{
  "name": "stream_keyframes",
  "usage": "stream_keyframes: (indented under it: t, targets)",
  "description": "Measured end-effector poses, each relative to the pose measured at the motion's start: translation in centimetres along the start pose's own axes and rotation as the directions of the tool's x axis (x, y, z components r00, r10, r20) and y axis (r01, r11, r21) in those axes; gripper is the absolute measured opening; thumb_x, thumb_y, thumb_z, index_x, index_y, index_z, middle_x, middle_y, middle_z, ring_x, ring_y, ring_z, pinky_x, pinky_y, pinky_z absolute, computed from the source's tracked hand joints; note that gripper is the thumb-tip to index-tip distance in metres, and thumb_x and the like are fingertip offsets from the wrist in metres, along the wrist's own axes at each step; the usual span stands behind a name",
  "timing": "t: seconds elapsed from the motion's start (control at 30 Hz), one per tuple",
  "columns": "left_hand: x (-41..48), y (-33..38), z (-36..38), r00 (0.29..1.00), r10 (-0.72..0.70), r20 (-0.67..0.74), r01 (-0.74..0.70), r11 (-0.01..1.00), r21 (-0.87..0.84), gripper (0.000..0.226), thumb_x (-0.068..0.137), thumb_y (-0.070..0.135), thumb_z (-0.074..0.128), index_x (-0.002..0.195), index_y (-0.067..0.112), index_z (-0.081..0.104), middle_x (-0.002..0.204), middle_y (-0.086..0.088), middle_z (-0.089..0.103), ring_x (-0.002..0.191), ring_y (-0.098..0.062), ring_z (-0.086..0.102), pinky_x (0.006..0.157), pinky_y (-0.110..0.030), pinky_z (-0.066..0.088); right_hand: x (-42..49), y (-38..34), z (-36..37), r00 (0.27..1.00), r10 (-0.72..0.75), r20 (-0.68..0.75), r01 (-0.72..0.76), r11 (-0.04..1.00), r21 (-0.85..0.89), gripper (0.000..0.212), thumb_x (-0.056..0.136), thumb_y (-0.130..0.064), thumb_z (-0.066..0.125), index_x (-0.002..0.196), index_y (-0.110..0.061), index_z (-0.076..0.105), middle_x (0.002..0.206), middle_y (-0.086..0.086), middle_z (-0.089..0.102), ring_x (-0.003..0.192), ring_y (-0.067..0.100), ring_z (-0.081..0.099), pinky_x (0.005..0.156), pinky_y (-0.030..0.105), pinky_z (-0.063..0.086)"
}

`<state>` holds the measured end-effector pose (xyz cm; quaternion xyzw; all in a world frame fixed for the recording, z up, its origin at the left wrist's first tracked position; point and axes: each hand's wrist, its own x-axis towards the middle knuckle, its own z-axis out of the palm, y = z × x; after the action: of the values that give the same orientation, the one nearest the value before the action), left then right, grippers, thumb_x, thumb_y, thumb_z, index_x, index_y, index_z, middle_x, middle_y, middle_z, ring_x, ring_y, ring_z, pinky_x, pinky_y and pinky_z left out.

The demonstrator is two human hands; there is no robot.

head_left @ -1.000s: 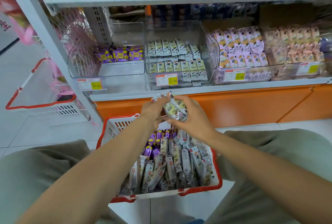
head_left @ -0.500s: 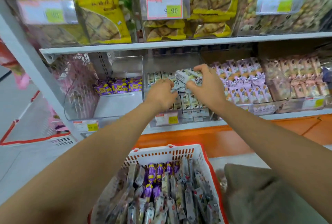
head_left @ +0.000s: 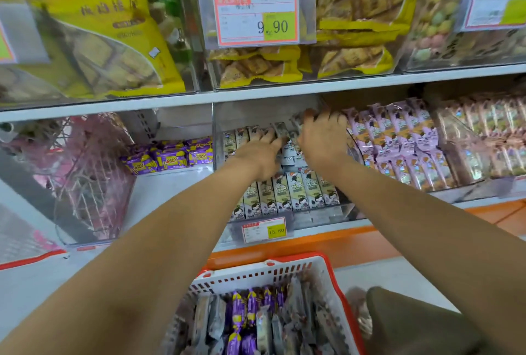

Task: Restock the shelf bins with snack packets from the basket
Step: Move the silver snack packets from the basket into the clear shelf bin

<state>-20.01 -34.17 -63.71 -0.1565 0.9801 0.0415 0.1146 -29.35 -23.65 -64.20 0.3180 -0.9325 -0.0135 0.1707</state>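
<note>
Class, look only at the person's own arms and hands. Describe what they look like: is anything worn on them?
Both arms are bare along their whole visible length, no sleeves showing. The left hand and right hand wear no gloves, and no watch, bracelet or ring can be seen. The only cloth in view is grey-green fabric at the lower right, probably a trouser leg.

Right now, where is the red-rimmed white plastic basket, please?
In the head view, the red-rimmed white plastic basket sits bottom centre, below the orange shelf base and the clear bin of white packets.
</note>
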Motion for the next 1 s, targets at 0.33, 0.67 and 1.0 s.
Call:
stream_keyframes:
  t: [0.33,0.67,1.0]
  targets:
    - [0.8,-0.6,1.3,0.998,-0.002,0.058,0.0,1.0,0.027,0.065,0.104,0.04,0.033,0.155,0.029,-0.004,0.162,-0.002,-0.012,0.149,-0.027,-0.009,0.121,-0.047,0.0,-0.3,-1.0,4.1,0.993,-0.007,0.121,-0.001,0.998,0.065,0.031,0.101,-0.026,0.042,0.125,-0.007,0.039,0.127,0.022,0.044,0.116,0.034,0.043,0.094,0.04,0.039]
    - [0.9,-0.6,1.8,0.999,-0.01,0.046,0.008,1.0,0.029,0.064,0.104,0.041,0.032,0.155,0.028,-0.003,0.162,-0.002,-0.014,0.149,-0.028,-0.009,0.12,-0.045,0.002,-0.7,0.2,4.6,0.976,-0.18,0.126,0.152,0.968,0.201,0.059,0.095,-0.026,0.057,0.143,-0.003,0.032,0.15,0.018,0.028,0.135,0.033,0.03,0.113,0.039,0.028]
    - [1.1,-0.7,2.0,0.999,-0.002,0.035,0.001,1.0,0.024,0.066,0.103,0.039,0.036,0.155,0.028,-0.004,0.162,-0.002,-0.013,0.149,-0.027,-0.008,0.122,-0.045,0.003,0.3,0.2,5.3,0.979,-0.171,0.109,0.139,0.958,0.252,0.06,0.088,-0.008,0.067,0.142,-0.009,0.041,0.143,0.013,0.047,0.13,0.029,0.043,0.101,0.036,0.045]
